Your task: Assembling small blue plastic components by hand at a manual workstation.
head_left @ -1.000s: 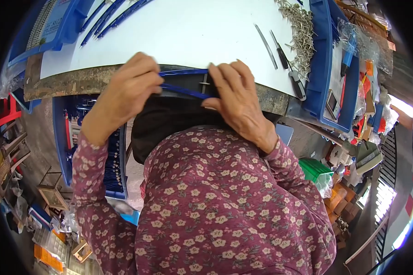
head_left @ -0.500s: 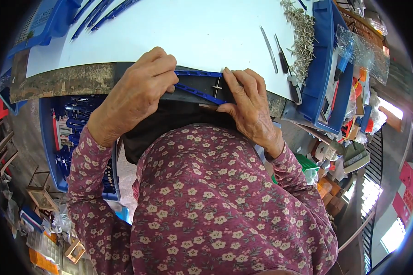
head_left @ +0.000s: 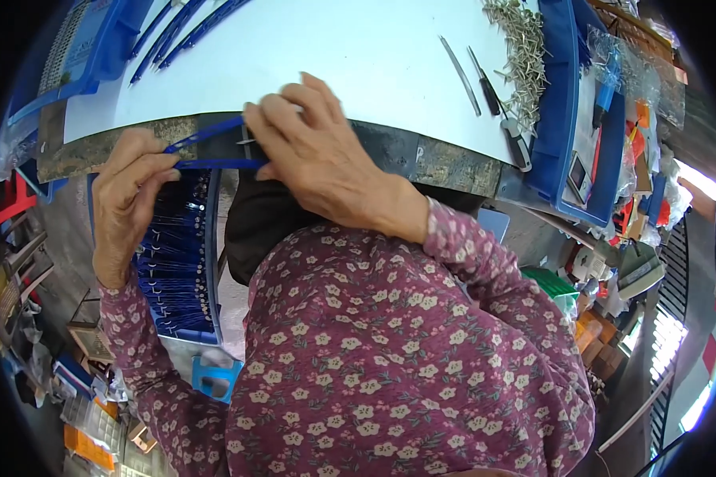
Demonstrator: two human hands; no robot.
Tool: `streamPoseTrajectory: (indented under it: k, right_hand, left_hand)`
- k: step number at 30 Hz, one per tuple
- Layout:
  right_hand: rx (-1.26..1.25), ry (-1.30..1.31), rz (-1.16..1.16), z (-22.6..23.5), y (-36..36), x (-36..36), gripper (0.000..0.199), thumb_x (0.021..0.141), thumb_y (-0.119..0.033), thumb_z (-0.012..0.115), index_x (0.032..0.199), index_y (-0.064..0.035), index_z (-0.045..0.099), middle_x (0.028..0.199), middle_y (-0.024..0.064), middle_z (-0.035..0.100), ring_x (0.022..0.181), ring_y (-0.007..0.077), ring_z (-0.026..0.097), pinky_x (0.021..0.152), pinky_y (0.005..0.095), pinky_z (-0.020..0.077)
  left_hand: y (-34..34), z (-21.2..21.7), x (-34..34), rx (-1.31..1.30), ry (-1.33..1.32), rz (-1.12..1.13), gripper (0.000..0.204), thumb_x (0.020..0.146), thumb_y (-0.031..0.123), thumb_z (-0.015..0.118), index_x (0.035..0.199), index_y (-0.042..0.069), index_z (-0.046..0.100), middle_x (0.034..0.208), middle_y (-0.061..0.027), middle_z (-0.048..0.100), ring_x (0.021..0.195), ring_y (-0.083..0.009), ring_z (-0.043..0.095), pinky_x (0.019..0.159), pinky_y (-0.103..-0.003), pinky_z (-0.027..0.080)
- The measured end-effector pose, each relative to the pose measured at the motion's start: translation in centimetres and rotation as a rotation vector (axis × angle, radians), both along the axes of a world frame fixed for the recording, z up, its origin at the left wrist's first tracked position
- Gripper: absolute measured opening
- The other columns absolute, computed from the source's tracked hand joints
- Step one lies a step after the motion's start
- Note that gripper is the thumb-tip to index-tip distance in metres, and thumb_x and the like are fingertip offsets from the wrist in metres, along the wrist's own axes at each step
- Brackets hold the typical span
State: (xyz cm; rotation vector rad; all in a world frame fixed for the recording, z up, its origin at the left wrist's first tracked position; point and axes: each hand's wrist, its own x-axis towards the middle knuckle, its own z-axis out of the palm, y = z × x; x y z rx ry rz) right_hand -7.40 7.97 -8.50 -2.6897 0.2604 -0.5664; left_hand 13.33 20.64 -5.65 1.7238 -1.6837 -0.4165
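Fingers of the left hand pinched one end of a thin blue plastic strip; the right hand gripped its other end, at the worn edge of a white worktable. Blue bins and clutter surrounded it.
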Motion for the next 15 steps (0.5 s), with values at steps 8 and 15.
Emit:
streamPoseTrajectory:
  k: [8, 15]
  right_hand:
    - [0.026, 0.235, -0.227, 1.6, -0.7, -9.2, 0.064, 0.07, -0.017, 0.068, 0.126, 0.0034, 0.043, 0.113, 0.0144, 0.044, 0.106, 0.0321, 0.04, 0.098, 0.0469, 0.0293]
    - [0.149, 0.123, -0.136, -0.4, 0.1, -2.7, 0.05, 0.069, -0.016, 0.068, 0.111, 0.0028, 0.05, 0.099, 0.0099, 0.043, 0.098, 0.0281, 0.038, 0.094, 0.0445, 0.0311]
  left_hand:
    - [-6.0, -1.9, -7.1, -0.139, 0.05, -0.319, 0.011, 0.063, -0.008, 0.061, 0.067, -0.003, 0.052, 0.072, -0.008, 0.048, 0.072, -0.021, 0.049, 0.064, -0.03, 0.044]
    - [-2.3, -0.9, -2.2, -0.095, -0.035, -0.135, 0.014, 0.064, -0.008, 0.062, 0.075, -0.004, 0.056, 0.078, -0.0091, 0.054, 0.076, -0.0235, 0.054, 0.065, -0.032, 0.045]
